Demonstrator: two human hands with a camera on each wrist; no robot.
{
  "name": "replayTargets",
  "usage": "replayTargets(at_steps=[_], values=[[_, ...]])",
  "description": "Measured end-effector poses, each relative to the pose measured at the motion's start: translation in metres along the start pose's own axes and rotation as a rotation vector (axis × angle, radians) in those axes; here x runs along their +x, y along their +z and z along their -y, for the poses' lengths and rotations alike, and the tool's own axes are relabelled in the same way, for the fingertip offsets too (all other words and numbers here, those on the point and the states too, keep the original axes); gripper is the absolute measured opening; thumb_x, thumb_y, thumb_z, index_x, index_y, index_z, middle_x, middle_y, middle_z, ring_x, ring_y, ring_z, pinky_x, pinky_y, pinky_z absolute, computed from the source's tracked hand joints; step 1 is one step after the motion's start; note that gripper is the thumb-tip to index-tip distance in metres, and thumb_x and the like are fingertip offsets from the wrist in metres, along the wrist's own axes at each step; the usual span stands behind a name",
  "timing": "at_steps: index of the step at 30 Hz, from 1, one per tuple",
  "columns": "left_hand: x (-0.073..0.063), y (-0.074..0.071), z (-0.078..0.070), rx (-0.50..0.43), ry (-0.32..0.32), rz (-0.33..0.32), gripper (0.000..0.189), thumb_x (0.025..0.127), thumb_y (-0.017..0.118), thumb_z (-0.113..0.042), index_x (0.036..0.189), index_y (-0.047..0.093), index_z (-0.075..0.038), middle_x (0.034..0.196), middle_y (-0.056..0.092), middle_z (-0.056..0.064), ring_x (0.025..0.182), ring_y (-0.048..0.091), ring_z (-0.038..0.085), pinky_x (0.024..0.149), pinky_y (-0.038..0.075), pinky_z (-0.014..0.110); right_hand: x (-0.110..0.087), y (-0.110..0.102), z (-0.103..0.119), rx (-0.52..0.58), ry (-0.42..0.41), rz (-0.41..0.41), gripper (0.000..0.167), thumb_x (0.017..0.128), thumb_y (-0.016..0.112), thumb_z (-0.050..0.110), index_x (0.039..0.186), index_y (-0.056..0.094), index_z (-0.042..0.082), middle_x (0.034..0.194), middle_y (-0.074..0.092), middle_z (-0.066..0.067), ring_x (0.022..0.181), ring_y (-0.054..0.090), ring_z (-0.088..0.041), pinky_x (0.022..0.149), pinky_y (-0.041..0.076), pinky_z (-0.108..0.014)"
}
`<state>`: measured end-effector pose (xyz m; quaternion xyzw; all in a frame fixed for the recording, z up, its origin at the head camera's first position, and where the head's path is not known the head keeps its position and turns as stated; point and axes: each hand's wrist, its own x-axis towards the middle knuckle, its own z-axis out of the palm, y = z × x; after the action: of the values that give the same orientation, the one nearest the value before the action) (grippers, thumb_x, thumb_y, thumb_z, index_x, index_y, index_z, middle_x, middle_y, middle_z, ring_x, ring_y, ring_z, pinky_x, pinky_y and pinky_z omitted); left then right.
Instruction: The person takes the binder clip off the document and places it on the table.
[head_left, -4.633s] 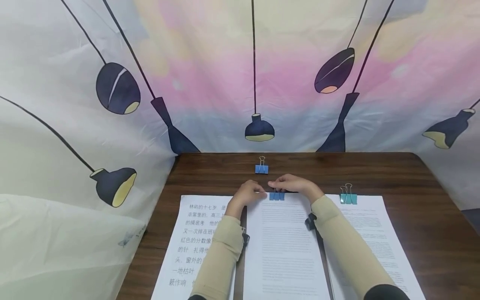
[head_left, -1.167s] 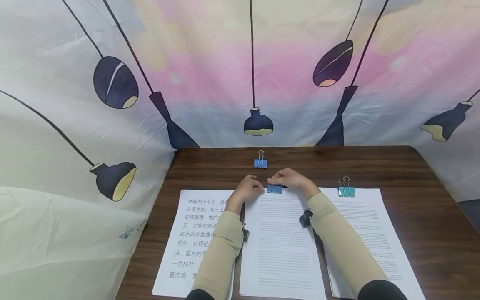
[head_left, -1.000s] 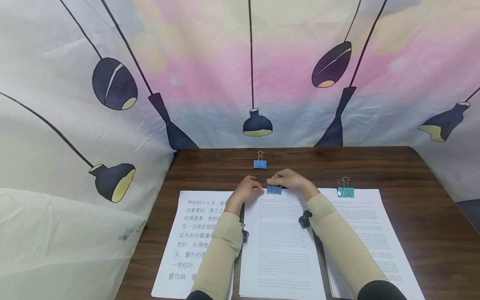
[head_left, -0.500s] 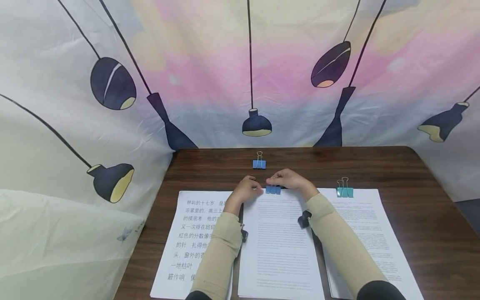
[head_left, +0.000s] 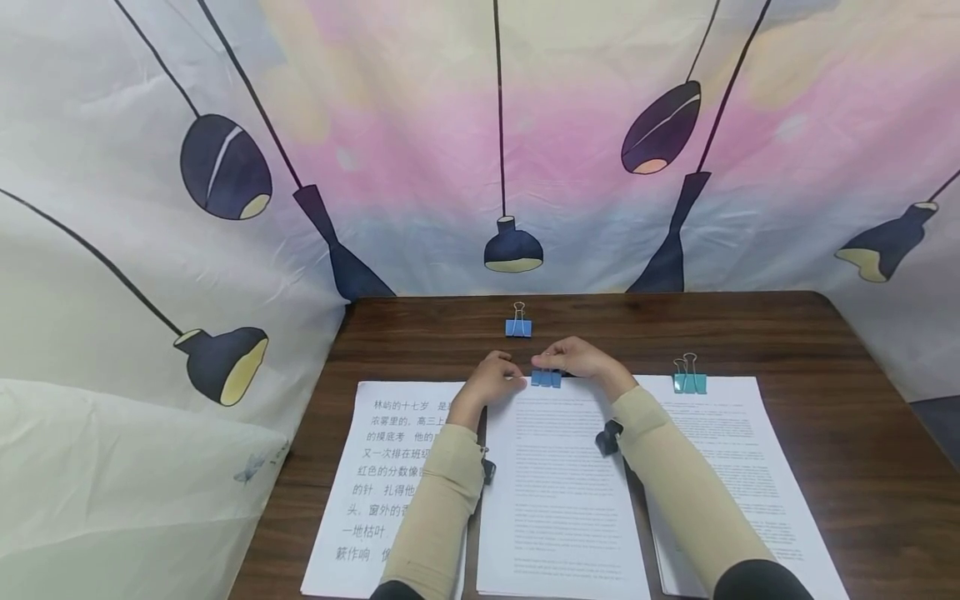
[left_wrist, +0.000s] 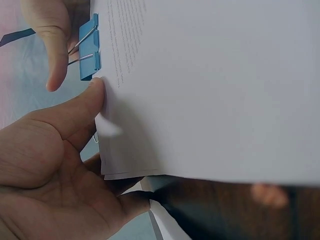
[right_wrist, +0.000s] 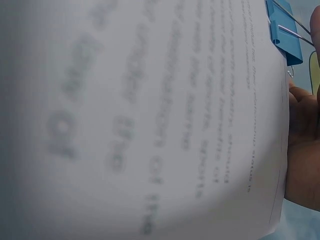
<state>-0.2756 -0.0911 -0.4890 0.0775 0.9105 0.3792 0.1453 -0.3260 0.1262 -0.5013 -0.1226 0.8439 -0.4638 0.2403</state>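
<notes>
Three stacks of printed paper lie side by side, and a blue binder clip point(head_left: 546, 379) sits on the top edge of the middle stack point(head_left: 558, 483). My right hand point(head_left: 581, 358) holds the clip's wire handles between thumb and fingers. Just left of the clip, my left hand point(head_left: 491, 382) pinches the same top edge. In the left wrist view its thumb point(left_wrist: 82, 107) lies on the sheet with fingers underneath. The right wrist view mostly shows the page close up, with part of the blue clip point(right_wrist: 285, 32) at its upper right; the right hand's fingertips are partly hidden.
Behind the hands stands another blue binder clip point(head_left: 518, 327). The right stack point(head_left: 738, 467) carries teal binder clips point(head_left: 690, 383) at its top. The left stack point(head_left: 382, 467) has large printed characters. A patterned cloth point(head_left: 420, 125) hangs behind the wooden table point(head_left: 847, 417).
Compared with several seconds ago, the head view has shifted slightly and the right fingers are closer over the clip. During the last second, both hands have stayed almost still.
</notes>
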Motion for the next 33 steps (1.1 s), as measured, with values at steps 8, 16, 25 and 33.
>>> replayTargets(at_steps=[8,16,25,33], values=[[0.0003,-0.0003,0.0004,0.008,0.004,-0.002,0.018,0.103,0.068,-0.017,0.105,0.079,-0.004,0.158,0.047,0.02,0.146,0.043,0.044,0.117,0.04,0.057,-0.0014,0.0004,0.0022,-0.004,0.013,-0.017,0.04,0.102,0.072,0.038,0.112,0.076,0.0,0.115,0.073,-0.011,0.109,0.061,-0.026,0.1,0.049,-0.045],[0.0,0.0001,0.0003,0.004,0.001,-0.008,0.016,0.103,0.069,-0.016,0.105,0.079,-0.004,0.157,0.047,0.02,0.144,0.046,0.044,0.116,0.042,0.056,-0.0011,-0.0004,0.0016,-0.018,0.017,-0.022,0.041,0.101,0.072,0.04,0.113,0.076,0.001,0.113,0.072,-0.01,0.107,0.06,-0.026,0.098,0.049,-0.044],[0.0008,0.0003,0.0002,0.003,0.004,-0.002,0.016,0.103,0.069,-0.016,0.105,0.079,-0.004,0.158,0.047,0.019,0.146,0.044,0.044,0.116,0.041,0.057,-0.0003,-0.0006,0.0009,-0.034,0.01,-0.018,0.044,0.101,0.072,0.041,0.116,0.075,0.0,0.12,0.072,-0.013,0.113,0.062,-0.029,0.102,0.05,-0.048],[0.0014,0.0014,0.0003,0.009,-0.003,-0.006,0.017,0.103,0.069,-0.017,0.105,0.079,-0.004,0.158,0.047,0.019,0.145,0.044,0.045,0.116,0.04,0.058,-0.0005,-0.0006,0.0009,-0.04,0.008,-0.022,0.043,0.102,0.07,0.041,0.116,0.075,0.0,0.12,0.072,-0.014,0.112,0.062,-0.029,0.102,0.05,-0.048]])
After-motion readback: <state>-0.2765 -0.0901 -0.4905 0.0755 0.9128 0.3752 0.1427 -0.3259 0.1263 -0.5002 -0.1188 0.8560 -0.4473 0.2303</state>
